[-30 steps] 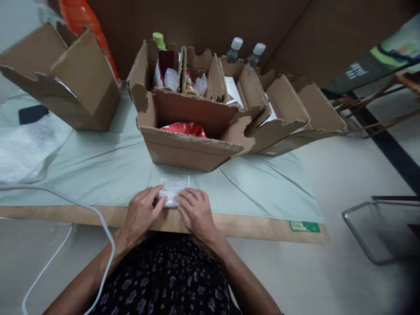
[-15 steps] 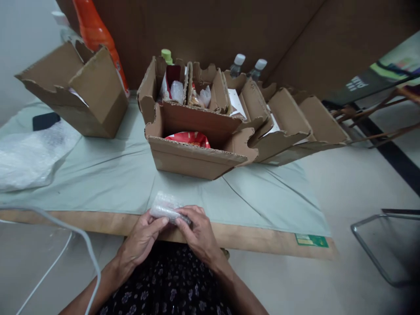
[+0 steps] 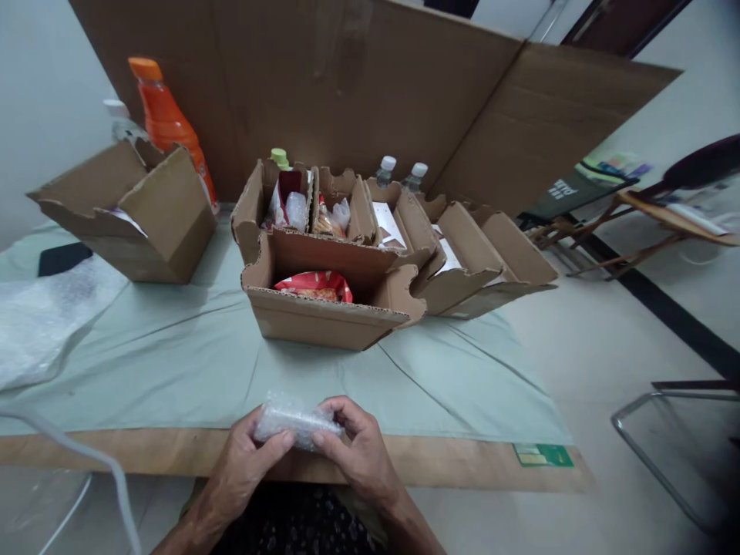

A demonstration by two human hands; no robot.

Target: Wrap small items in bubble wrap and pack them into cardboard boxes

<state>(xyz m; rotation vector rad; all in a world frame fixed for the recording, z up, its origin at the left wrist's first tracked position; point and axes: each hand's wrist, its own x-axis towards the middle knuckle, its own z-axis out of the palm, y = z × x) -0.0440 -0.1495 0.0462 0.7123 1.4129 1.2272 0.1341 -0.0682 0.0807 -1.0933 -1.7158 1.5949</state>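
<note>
Both hands hold a small bundle wrapped in clear bubble wrap [image 3: 292,420] just above the near edge of the table. My left hand [image 3: 246,459] grips its left end with thumb on the front. My right hand [image 3: 358,447] closes its fingers over the right end. What the wrap holds is hidden. Ahead stands an open cardboard box [image 3: 324,316] with a red snack packet [image 3: 312,284] inside.
A pale green cloth [image 3: 173,354] covers the table. More open boxes [image 3: 456,254] sit behind and to the right, another box [image 3: 139,212] at the left with an orange bottle [image 3: 167,119]. Bubble wrap sheet [image 3: 46,320] lies far left; a white cable [image 3: 86,462] crosses the near left.
The bubble-wrapped bundle was pressed flat on the cloth, then lifted off and rolled up between both hands. The view has tilted upward, showing more of the back cardboard wall.
</note>
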